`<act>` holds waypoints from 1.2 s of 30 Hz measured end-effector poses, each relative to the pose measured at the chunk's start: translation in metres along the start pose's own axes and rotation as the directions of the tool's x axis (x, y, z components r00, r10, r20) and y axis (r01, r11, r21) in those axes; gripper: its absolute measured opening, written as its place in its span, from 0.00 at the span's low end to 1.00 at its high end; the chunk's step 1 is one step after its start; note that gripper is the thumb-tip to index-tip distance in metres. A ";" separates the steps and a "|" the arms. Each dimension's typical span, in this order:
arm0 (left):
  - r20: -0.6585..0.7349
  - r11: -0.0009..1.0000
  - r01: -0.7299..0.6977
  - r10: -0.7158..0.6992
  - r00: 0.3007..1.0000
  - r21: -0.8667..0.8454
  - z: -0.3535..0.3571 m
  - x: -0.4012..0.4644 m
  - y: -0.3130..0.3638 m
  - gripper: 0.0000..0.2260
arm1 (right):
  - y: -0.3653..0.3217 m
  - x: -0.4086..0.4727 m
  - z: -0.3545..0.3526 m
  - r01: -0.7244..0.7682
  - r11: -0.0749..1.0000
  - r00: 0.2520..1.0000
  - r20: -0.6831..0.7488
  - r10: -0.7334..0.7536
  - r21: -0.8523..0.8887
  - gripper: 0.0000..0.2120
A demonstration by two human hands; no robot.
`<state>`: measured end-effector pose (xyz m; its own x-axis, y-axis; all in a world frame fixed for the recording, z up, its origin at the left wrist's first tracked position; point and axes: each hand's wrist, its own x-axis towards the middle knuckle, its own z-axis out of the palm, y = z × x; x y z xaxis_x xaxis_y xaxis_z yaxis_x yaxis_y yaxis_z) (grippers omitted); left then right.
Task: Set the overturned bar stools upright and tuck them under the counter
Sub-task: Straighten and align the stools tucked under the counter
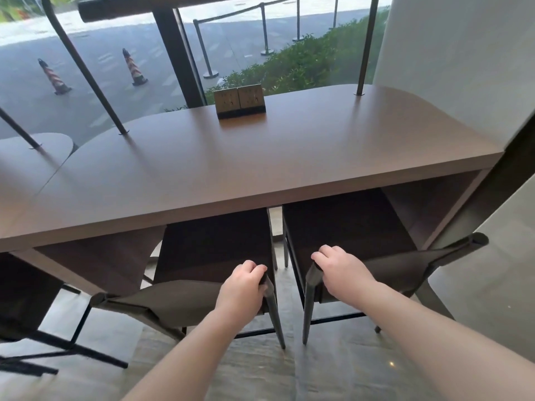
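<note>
Two upright bar stools, seats partly under surface (260, 169). Left hand (241, 287) grips left stool (185, 302) backrest; right hand (343, 270) curls over right stool (405, 267) backrest. Advice: push both evenly, straight in.

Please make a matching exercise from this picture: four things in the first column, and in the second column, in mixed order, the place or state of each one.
Column one:
1. left hand
2. right hand
3. socket block
4. traffic cones

Column two:
A. outside, behind the glass
B. grips the back corner of the left stool
C. stands on the counter near the window
D. rests on the backrest of the right stool

Pairs: 1-B, 2-D, 3-C, 4-A
</note>
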<state>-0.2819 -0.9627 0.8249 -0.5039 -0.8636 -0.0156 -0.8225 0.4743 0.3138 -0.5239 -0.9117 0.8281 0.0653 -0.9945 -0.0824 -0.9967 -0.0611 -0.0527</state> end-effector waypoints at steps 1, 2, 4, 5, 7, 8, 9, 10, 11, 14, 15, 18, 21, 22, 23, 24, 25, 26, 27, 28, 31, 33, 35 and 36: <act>0.007 1.000 -0.017 0.017 1.000 0.020 0.000 0.001 -0.001 0.15 | 0.001 0.000 0.001 0.018 1.000 1.000 -0.009 -0.018 -0.010 0.20; 0.018 0.999 -0.030 0.029 0.999 0.037 0.001 0.003 -0.001 0.14 | 0.002 0.000 0.001 0.038 0.999 0.999 -0.018 -0.038 -0.018 0.20; 0.040 0.997 -0.040 0.038 0.998 0.067 0.002 0.005 0.000 0.12 | 0.005 0.000 0.002 0.080 0.996 0.996 -0.034 -0.081 -0.027 0.19; 0.045 0.997 -0.035 0.032 0.998 0.072 0.002 0.005 0.001 0.12 | 0.006 0.000 0.003 0.094 0.995 0.994 -0.044 -0.095 -0.027 0.19; 0.045 0.997 -0.019 0.015 0.999 0.071 0.003 0.007 0.002 0.11 | 0.007 -0.001 0.004 0.101 0.995 0.992 -0.071 -0.102 -0.017 0.19; 0.045 0.997 -0.010 0.007 0.999 0.073 0.003 0.007 0.003 0.10 | 0.007 -0.002 0.004 0.100 0.995 0.992 -0.077 -0.101 -0.014 0.19; 0.046 0.997 -0.004 0.001 0.999 0.077 0.004 0.008 0.003 0.10 | 0.007 -0.003 0.004 0.101 0.995 0.991 -0.088 -0.102 -0.018 0.20; 0.049 0.997 -0.001 -0.002 0.999 0.078 0.004 0.008 0.002 0.10 | 0.007 -0.003 0.005 0.102 0.995 0.988 -0.113 -0.104 -0.024 0.20; 0.051 0.997 -0.001 -0.003 0.999 0.077 0.004 0.009 0.002 0.10 | 0.006 -0.003 0.006 0.100 0.995 0.984 -0.144 -0.103 -0.028 0.21; 0.043 0.997 -0.014 0.011 0.999 0.080 0.003 0.016 0.001 0.10 | 0.003 -0.004 0.006 0.093 0.995 0.971 -0.221 -0.096 -0.023 0.24; 0.037 0.997 -0.012 0.010 0.999 0.072 0.002 0.018 0.002 0.10 | 0.002 -0.003 0.005 0.088 0.996 0.968 -0.233 -0.090 -0.020 0.24; 0.034 0.999 -0.001 0.000 0.999 0.052 0.001 0.023 0.002 0.10 | -0.001 -0.003 0.005 0.077 0.997 0.966 -0.244 -0.081 -0.023 0.24; 0.041 0.999 -0.002 0.000 0.999 0.041 0.003 0.023 0.004 0.09 | -0.002 -0.004 0.005 0.053 0.998 0.968 -0.243 -0.056 -0.020 0.24; 0.046 0.999 -0.003 0.001 0.999 0.040 0.005 0.023 0.005 0.09 | -0.003 -0.004 0.005 0.046 0.999 0.969 -0.244 -0.048 -0.016 0.24; 0.045 0.999 -0.003 0.002 0.999 0.036 0.006 0.023 0.005 0.09 | -0.003 -0.004 0.005 0.040 0.999 0.968 -0.246 -0.041 -0.011 0.24; 0.040 1.000 -0.005 0.004 0.999 0.028 0.006 0.023 0.005 0.09 | -0.004 -0.004 0.005 0.034 0.999 0.968 -0.250 -0.034 -0.005 0.24; 0.034 1.000 -0.009 0.008 0.999 0.022 0.007 0.023 0.004 0.09 | -0.004 -0.003 0.005 0.029 1.000 0.967 -0.255 -0.028 0.001 0.24; 0.032 1.000 -0.013 0.013 0.999 0.022 0.008 0.024 0.003 0.09 | -0.004 -0.003 0.005 0.025 1.000 0.966 -0.257 -0.023 0.006 0.24; 0.032 1.000 -0.017 0.016 0.999 0.024 0.008 0.024 0.003 0.09 | -0.004 -0.003 0.006 0.023 1.000 0.966 -0.257 -0.020 0.008 0.24; 0.033 1.000 -0.019 0.018 0.999 0.024 0.008 0.024 0.003 0.09 | -0.004 -0.003 0.006 0.022 1.000 0.967 -0.254 -0.020 0.008 0.24; 0.032 0.999 -0.027 0.027 0.999 0.021 0.007 0.025 0.001 0.09 | -0.005 -0.002 0.007 0.022 1.000 0.962 -0.274 -0.019 0.010 0.26; 0.033 0.999 -0.031 0.030 0.999 0.023 0.007 0.024 0.000 0.09 | -0.007 0.000 0.006 0.015 1.000 0.958 -0.287 -0.011 0.010 0.26; 0.038 0.999 -0.027 0.026 0.999 0.023 0.006 0.023 -0.001 0.10 | -0.009 0.004 0.006 0.015 1.000 0.956 -0.292 -0.008 0.021 0.26; 0.039 0.999 -0.025 0.024 0.999 0.025 0.005 0.022 0.000 0.10 | -0.010 0.005 0.006 0.010 0.999 0.958 -0.287 -0.001 0.030 0.26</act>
<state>-0.2945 -0.9813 0.8193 -0.5334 -0.8447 -0.0454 -0.8160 0.4997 0.2907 -0.5132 -0.9153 0.8221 0.0503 -0.9770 0.2073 -0.9941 -0.0689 -0.0836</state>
